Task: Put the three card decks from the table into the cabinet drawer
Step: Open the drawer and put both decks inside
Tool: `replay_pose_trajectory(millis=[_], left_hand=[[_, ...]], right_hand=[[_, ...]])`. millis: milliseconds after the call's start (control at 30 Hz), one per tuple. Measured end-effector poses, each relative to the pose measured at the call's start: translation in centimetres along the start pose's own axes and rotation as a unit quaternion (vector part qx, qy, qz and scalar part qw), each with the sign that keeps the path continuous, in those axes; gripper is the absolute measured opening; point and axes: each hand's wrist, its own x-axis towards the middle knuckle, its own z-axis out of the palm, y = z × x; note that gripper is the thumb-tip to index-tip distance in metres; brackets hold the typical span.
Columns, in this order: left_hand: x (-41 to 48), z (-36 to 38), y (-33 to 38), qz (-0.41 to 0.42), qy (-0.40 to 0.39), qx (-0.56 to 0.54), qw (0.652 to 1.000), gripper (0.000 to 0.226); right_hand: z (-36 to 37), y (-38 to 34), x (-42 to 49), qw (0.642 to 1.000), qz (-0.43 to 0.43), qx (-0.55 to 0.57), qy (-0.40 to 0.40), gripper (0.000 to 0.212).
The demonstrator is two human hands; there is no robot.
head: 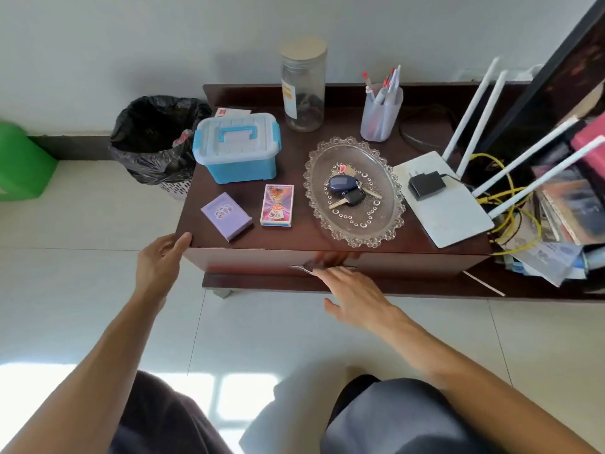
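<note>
While the drawer (327, 262) looks closed, the right hand (355, 294) reaches to its metal handle (302, 267), with fingers stretched and loose, touching the handle but not yet closed around it. I judge this is to pull the drawer out first, so the decks have a place to go. The left hand (160, 260) rests open on the front left corner of the cabinet top (288, 235), probably to steady the cabinet. The purple deck (226, 216) lies just beyond the left hand. The pink deck (277, 205) lies above and behind the right hand's fingers. Only two decks are visible; where the third lies, I cannot tell.
</note>
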Motion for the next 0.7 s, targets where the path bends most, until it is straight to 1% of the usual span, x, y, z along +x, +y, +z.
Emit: replay_pose_trajectory(millis=[67,233,367,467,633,700], left_hand=[[0.1,0.0,-0.1,0.005,-0.005,0.001,1.0,0.041],[0.4,-0.2,-0.3,0.005,-0.007,0.013,1.0,0.046],[0.4,-0.3,-0.4,0.007,-0.006,0.023,1.0,0.048],[0.5,-0.4,-0.2,0.007,-0.013,0.019,1.0,0.045],[0.9,-0.8,0.2,-0.005,-0.038,0.018,0.999,0.04],[1.0,-1.0,0.3,-0.013,-0.052,0.016,0.998,0.043]], right_hand=[[0.5,-0.1,0.0,1.0,0.019,-0.002,0.005,0.057],[1.1,-0.9,-0.4,0.995,0.068,0.068,0.027,0.056],[1.1,-0.9,-0.5,0.994,0.066,0.076,0.035,0.051],[1.2,-0.9,-0.9,0.995,0.059,0.07,0.036,0.049],[1.5,-1.3,-2.0,0.996,0.05,0.064,0.029,0.05],[1.7,-1.6,-2.5,0.997,0.047,0.061,0.028,0.05]])
